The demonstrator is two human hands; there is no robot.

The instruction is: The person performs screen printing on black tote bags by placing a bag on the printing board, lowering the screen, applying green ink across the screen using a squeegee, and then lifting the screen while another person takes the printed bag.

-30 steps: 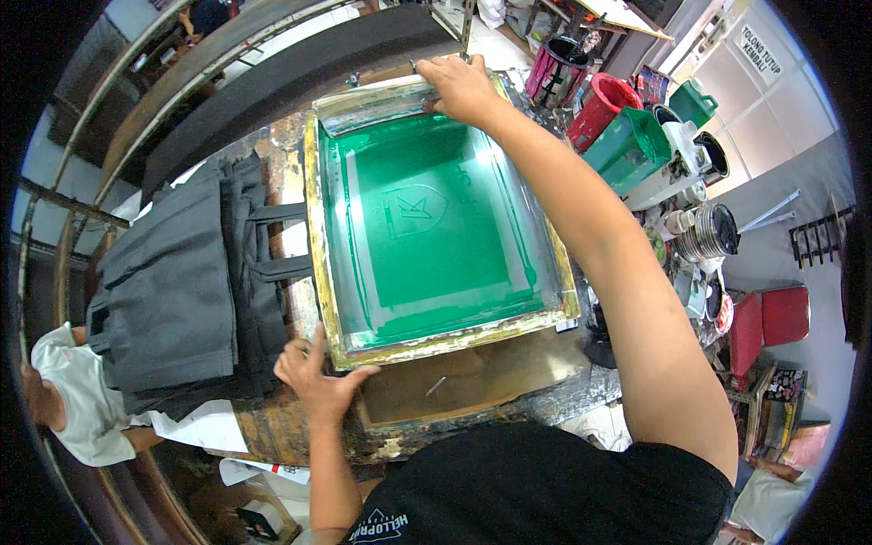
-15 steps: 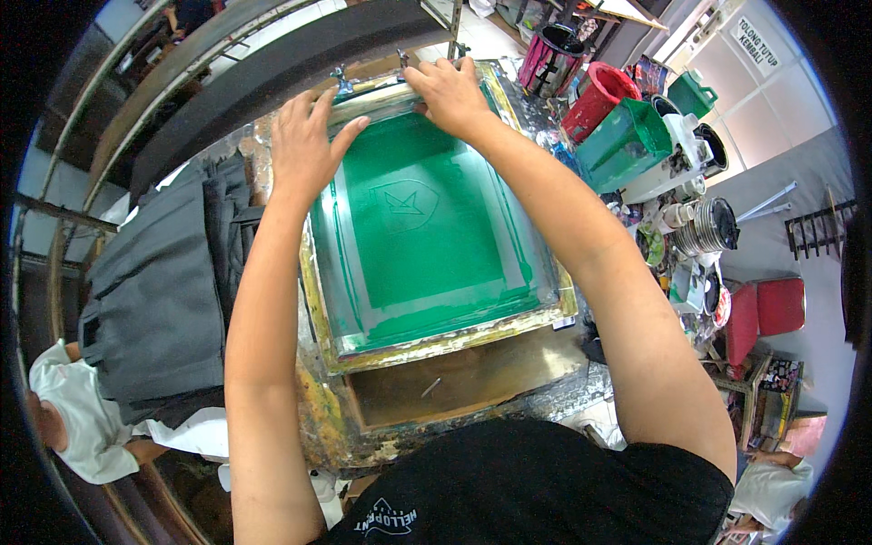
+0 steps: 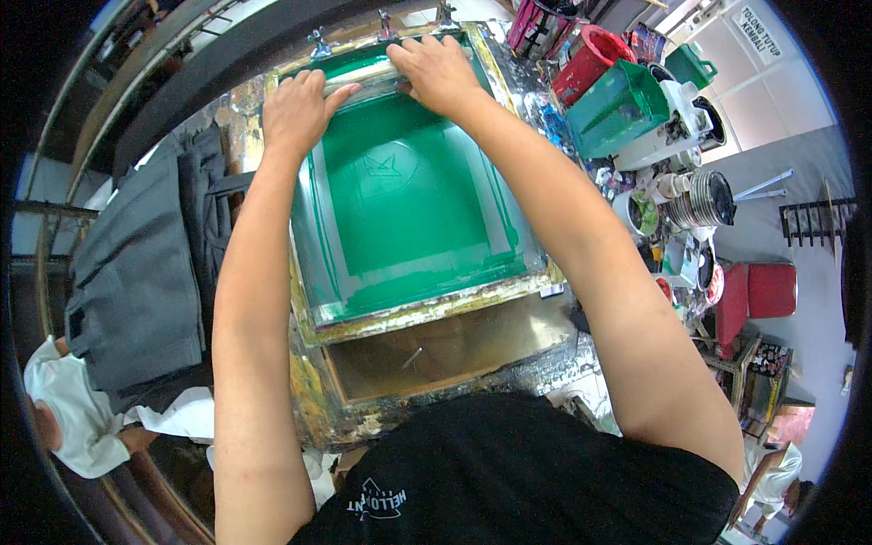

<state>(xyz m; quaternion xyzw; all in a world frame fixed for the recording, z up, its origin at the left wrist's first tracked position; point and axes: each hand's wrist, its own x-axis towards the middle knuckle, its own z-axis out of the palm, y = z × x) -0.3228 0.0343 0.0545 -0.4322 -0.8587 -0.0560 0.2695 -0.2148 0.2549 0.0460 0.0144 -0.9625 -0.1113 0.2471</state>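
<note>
A screen-printing frame (image 3: 436,311) with worn, paint-stained edges lies on the table before me. Green ink (image 3: 409,227) covers most of its mesh, and a faint crest-like outline shows in it. Near the far end a squeegee (image 3: 371,87) with a pale wooden handle spans the mesh crosswise. My left hand (image 3: 292,113) is closed on its left end, thumb stretched along the near side. Toward the other end my right hand (image 3: 438,77) grips the handle with fingers curled over the top. The blade's lower edge is hidden.
Dark fabric pieces (image 3: 136,263) are stacked at left. Metal clamps (image 3: 385,25) stand behind the frame. A red bucket (image 3: 590,65), green container (image 3: 618,109) and several ink tubs crowd the right. One person in white (image 3: 73,409) is at lower left, another (image 3: 772,477) at lower right.
Both hands and the squeegee have come a little toward me, away from the clamps, leaving a strip of green behind the handle. The whole view has shifted slightly.
</note>
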